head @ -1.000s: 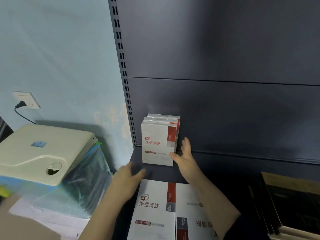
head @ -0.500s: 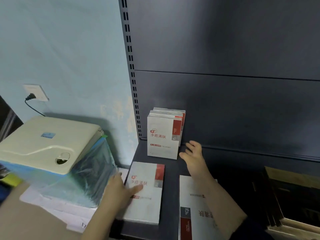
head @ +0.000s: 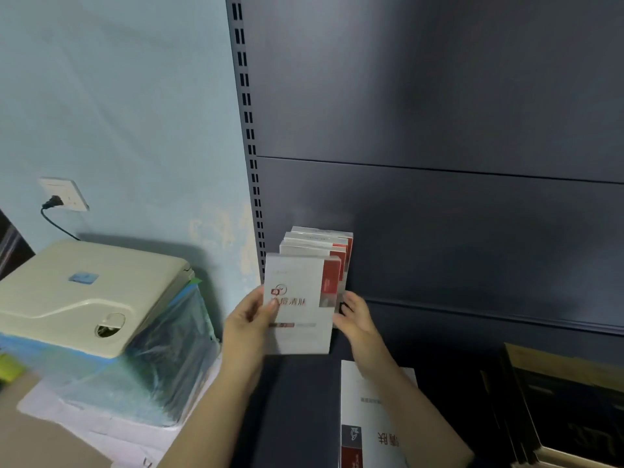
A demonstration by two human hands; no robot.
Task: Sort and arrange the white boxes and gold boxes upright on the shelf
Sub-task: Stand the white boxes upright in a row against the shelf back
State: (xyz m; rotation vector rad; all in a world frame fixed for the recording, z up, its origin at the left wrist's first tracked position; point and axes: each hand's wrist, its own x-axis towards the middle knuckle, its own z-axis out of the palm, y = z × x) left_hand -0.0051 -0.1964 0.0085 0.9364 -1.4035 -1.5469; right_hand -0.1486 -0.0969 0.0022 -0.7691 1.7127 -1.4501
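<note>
My left hand (head: 251, 319) grips a white box with a red stripe (head: 302, 304) by its left edge, thumb on the front, and holds it upright in front of a row of upright white boxes (head: 320, 241) at the shelf's back left corner. With its fingers spread, my right hand (head: 354, 315) touches the right side of the held box and the row. Another white box (head: 368, 420) lies flat on the dark shelf (head: 297, 400) under my right forearm. Gold boxes (head: 570, 400) lean at the lower right.
A cream machine on a plastic-wrapped blue case (head: 91, 298) stands left of the shelf, close to my left arm. A perforated upright post (head: 250, 130) marks the shelf's left edge. A wall socket with a plug (head: 62, 195) is on the pale wall.
My left hand has lifted the flat white box from the shelf front and stood it up in front of the row. My right hand has moved in against its right side.
</note>
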